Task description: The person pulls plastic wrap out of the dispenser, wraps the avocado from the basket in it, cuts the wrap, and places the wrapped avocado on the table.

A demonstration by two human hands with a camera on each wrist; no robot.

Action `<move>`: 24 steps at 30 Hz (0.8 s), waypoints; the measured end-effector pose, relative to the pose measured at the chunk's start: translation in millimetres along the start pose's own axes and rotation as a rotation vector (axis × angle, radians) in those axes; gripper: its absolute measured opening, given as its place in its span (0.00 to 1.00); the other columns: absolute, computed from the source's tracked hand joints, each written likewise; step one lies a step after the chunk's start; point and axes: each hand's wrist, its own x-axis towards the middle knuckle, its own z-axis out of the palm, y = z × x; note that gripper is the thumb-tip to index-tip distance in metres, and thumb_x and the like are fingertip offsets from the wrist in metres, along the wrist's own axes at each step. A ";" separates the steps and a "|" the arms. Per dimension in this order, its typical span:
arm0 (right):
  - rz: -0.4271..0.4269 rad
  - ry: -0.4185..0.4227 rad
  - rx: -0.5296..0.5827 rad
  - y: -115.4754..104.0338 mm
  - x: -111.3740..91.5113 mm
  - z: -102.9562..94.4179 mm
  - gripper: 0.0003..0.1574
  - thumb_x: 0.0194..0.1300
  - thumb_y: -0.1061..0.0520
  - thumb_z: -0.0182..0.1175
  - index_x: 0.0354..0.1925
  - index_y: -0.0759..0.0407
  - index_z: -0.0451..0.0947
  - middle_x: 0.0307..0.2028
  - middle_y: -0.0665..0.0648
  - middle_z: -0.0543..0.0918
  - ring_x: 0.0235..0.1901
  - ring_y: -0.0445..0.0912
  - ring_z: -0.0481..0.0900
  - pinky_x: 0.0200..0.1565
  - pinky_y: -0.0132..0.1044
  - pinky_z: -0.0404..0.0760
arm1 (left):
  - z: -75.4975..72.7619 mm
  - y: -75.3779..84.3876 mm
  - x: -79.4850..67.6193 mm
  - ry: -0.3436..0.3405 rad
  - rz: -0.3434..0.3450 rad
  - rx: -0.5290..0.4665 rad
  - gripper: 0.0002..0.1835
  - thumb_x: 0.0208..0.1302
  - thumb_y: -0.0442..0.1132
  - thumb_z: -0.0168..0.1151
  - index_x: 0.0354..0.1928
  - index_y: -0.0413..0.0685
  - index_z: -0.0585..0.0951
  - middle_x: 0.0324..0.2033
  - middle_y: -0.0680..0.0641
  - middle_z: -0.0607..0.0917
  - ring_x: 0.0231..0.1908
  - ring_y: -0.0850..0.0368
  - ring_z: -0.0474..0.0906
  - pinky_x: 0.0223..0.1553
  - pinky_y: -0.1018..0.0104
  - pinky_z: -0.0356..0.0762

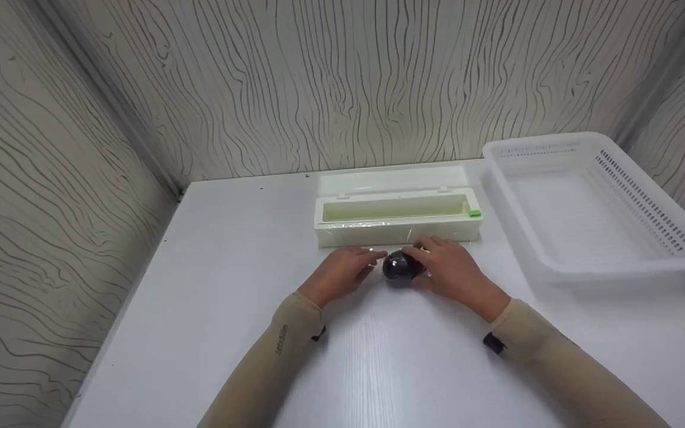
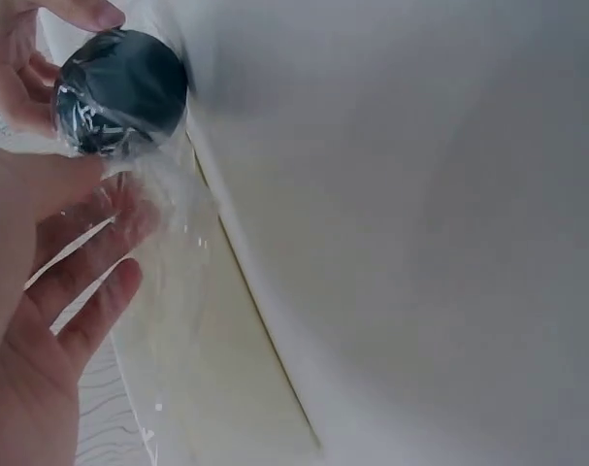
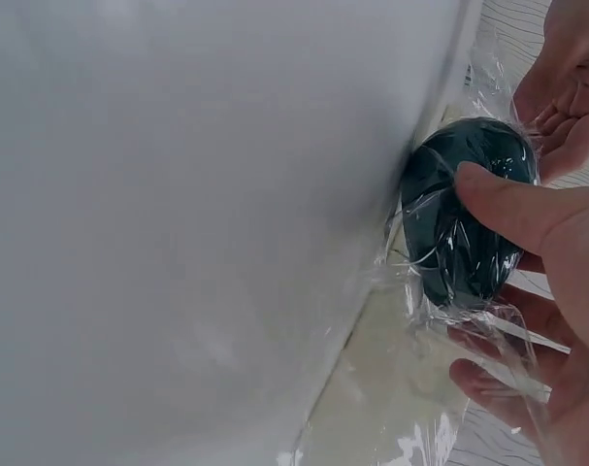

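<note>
A dark, round object (image 1: 399,267) wrapped in clear cling film (image 3: 440,243) sits before a long white box, close over the white table. My right hand (image 1: 455,274) grips it from the right, thumb across its face and fingers behind. From the left, my left hand (image 1: 342,276) has gathered film (image 2: 182,199) between thumb and fingers, right beside the object. Loose film trails past the fingers of both hands. The white cling film box (image 1: 399,233) stands just beyond the hands, its lid (image 1: 393,180) tipped back and a green slider (image 1: 474,213) at its right end.
To the right stands a large white plastic basket (image 1: 562,266) with slotted sides. Wood-grain patterned panels (image 1: 319,83) rise behind the white table (image 1: 217,267) and at its sides.
</note>
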 end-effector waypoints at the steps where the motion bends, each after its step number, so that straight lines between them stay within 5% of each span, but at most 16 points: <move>1: 0.002 -0.009 0.013 1.0 0.8 -0.4 0.39 0.42 0.50 0.78 0.55 0.51 0.78 0.44 0.54 0.78 0.43 0.51 0.79 0.44 0.47 0.80 | -0.8 -2.5 -1.3 0.012 -0.002 -0.006 0.21 0.65 0.33 0.60 0.60 0.55 0.76 0.45 0.53 0.86 0.45 0.59 0.82 0.50 0.66 0.78; 9: 0.004 -0.083 0.093 9.6 2.6 -1.4 0.37 0.50 0.50 0.74 0.58 0.51 0.75 0.48 0.54 0.76 0.45 0.50 0.78 0.45 0.47 0.80 | -2.5 -22.0 -15.2 0.106 -0.091 -0.051 0.15 0.65 0.30 0.59 0.52 0.51 0.79 0.40 0.51 0.87 0.41 0.58 0.83 0.46 0.65 0.80; 20: -0.032 -0.099 0.133 14.4 5.3 -4.1 0.37 0.52 0.51 0.73 0.59 0.54 0.74 0.46 0.56 0.76 0.43 0.48 0.78 0.44 0.44 0.80 | -10.4 -30.6 -25.3 0.148 -0.380 -0.089 0.13 0.62 0.28 0.60 0.47 0.49 0.80 0.42 0.50 0.85 0.44 0.56 0.82 0.47 0.63 0.80; 24: -0.054 -0.100 0.136 15.1 6.5 -2.7 0.36 0.52 0.51 0.73 0.59 0.54 0.74 0.46 0.57 0.77 0.43 0.49 0.78 0.44 0.45 0.79 | -12.6 -28.0 -30.4 0.230 -0.351 0.013 0.18 0.58 0.22 0.60 0.46 0.49 0.78 0.43 0.52 0.82 0.46 0.56 0.79 0.49 0.63 0.77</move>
